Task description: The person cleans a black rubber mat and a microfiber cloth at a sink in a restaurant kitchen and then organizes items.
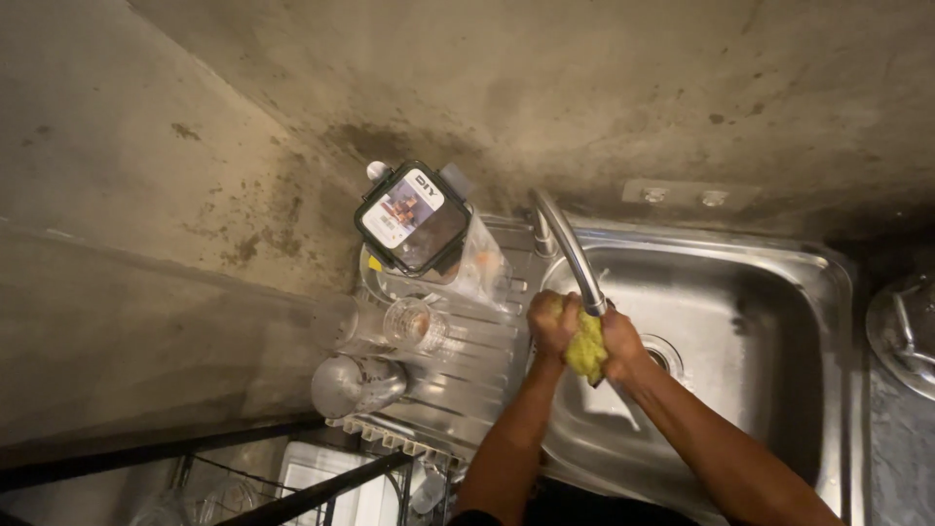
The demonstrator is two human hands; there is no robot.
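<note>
My left hand (551, 321) and my right hand (621, 343) are pressed together around a yellow-green sponge (585, 351), squeezing it just under the spout of the curved metal tap (568, 244). Both hands hover over the left part of the steel sink basin (750, 321), near the drain (662, 353). Part of the sponge is hidden inside my fists.
On the ribbed draining board (467, 375) to the left stand a square lidded container (412, 216), a clear glass (414, 324), a plastic bag (484, 263) and a rounded metal pot (353, 383). A wire rack (292, 482) sits below left; a pot lid (904, 331) at far right.
</note>
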